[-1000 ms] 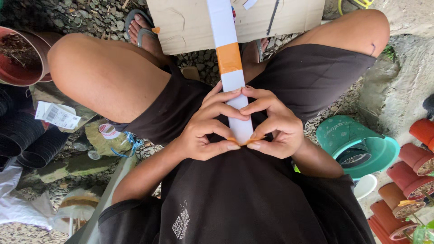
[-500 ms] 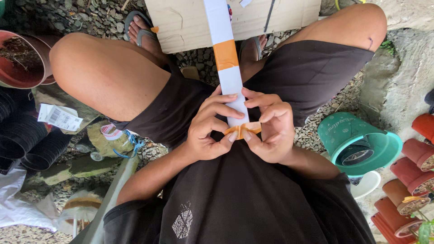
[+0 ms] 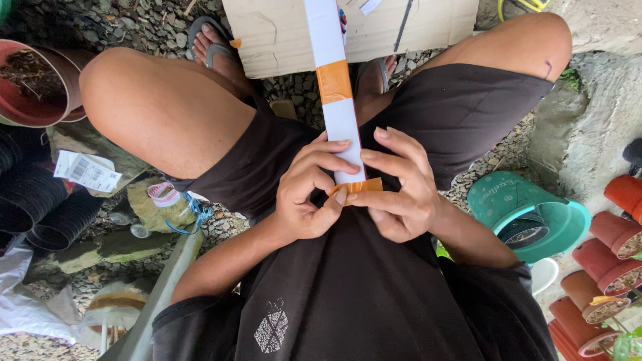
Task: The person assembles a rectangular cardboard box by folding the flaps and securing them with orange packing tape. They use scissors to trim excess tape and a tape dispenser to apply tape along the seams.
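Both hands, left hand and right hand, pinch the white strip's orange-taped end between clenched fingers.

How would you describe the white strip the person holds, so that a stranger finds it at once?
Find the cardboard sheet beyond the knees. The long white strip runs from it to the left hand and right hand. It alone bears orange tape bands.
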Tool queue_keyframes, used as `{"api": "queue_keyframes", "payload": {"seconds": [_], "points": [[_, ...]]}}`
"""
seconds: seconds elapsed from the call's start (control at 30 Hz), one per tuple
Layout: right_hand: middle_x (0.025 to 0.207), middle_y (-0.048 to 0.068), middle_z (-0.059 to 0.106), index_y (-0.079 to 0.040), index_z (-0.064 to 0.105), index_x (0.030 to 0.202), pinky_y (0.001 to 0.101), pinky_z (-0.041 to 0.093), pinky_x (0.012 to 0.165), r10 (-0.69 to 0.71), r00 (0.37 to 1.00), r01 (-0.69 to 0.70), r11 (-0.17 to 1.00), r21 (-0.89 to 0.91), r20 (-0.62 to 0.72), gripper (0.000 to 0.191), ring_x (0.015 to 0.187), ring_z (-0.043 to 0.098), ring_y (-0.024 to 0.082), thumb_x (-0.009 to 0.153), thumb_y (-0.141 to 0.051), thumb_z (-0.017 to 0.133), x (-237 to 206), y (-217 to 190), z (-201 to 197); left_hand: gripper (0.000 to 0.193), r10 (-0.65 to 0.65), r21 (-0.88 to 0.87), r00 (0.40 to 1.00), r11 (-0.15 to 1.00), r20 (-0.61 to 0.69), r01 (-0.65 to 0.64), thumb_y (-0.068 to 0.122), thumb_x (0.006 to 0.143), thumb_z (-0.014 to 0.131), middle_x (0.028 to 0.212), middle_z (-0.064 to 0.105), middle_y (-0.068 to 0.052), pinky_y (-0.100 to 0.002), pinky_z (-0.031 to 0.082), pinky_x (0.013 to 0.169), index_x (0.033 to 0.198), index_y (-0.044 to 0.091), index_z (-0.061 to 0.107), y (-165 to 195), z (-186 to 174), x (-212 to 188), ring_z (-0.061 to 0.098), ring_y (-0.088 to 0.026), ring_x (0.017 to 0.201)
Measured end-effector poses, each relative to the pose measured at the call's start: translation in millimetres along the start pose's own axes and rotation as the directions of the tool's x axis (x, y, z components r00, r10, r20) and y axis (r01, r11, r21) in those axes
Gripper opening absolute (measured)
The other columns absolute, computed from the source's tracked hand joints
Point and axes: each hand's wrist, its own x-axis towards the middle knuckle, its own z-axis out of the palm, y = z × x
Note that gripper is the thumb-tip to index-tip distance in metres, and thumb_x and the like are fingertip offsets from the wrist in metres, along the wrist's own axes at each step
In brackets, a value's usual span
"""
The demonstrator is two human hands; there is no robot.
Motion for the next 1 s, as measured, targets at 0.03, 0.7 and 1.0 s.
{"api": "queue_keyframes", "payload": {"seconds": [0.03, 0.7, 1.0], "points": [[0.135, 0.017, 0.058, -0.013, 0.079, 0.105, 0.0608, 0.041, 0.115, -0.008, 1.000, 0.008, 1.000, 0.009, 0.012, 0.020, 0.138, 0.045, 0.043, 0.086, -0.019, 0.073, 0, 1, 0, 0.019, 0.008, -0.002, 1.000, 1.000, 0.002, -0.008, 0.001, 0.091, 0.068, 0.116, 0.071, -0.014, -0.061, 0.038, 0.128, 0.082, 0.008, 0.053, -1, -1, -1, 0.061, -0.036, 0.134], [0.127, 0.011, 0.063, -0.018, 0.080, 0.106, 0.0557, 0.044, 0.112, -0.084, 0.982, 0.039, 0.966, 0.257, 0.167, 0.028, 0.139, 0.048, 0.040, 0.082, -0.025, 0.091, 30, 26, -25, 0.022, 0.279, 0.013, 0.869, 0.950, 0.408, -0.311, 0.026, 0.083, 0.090, 0.139, 0.061, -0.010, -0.053, 0.045, 0.119, 0.102, 0.020, 0.081, -8, -52, 50, 0.058, -0.030, 0.137], [0.118, 0.006, 0.066, -0.014, 0.079, 0.106, 0.0534, 0.042, 0.117, -0.070, 0.984, -0.005, 0.911, 0.411, 0.166, 0.030, 0.140, 0.050, 0.039, 0.088, -0.039, 0.078, 85, 59, -46, 0.019, 0.286, -0.133, 0.880, 0.958, 0.378, -0.254, 0.026, 0.082, 0.087, 0.121, 0.064, -0.003, -0.049, 0.046, 0.117, 0.094, 0.013, 0.078, -6, -59, 117, 0.058, -0.030, 0.132]]}}
